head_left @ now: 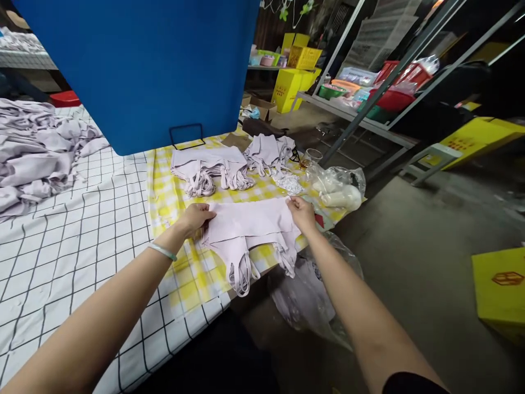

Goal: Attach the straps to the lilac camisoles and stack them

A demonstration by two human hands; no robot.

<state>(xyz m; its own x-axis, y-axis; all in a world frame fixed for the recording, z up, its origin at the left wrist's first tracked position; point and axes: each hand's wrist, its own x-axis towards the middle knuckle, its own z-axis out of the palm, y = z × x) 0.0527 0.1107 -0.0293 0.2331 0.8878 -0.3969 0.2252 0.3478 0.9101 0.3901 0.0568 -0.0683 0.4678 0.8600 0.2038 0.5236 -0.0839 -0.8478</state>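
A pale lilac camisole [250, 220] lies flat at the table's near corner, its straps toward me and hanging over the edge. My left hand [197, 218] pinches its left end between thumb and fingers. At the opposite end, my right hand [302, 212] grips the upper corner. Layers of the same cloth show beneath the left side. Just beyond is a neat stack of lilac camisoles [211, 168], straps facing me. A smaller pile of the same garments [268, 150] sits to its right, next to a heap of small white pieces [288, 183].
A tall blue panel [156, 65] stands at the back. Loose lilac garments [33, 150] cover the table's left. On the right are a clear bag of white cones [338, 189] and a glass [314, 155]. A plastic bag [305, 295] hangs below the edge. A metal rack [348, 109] stands beyond.
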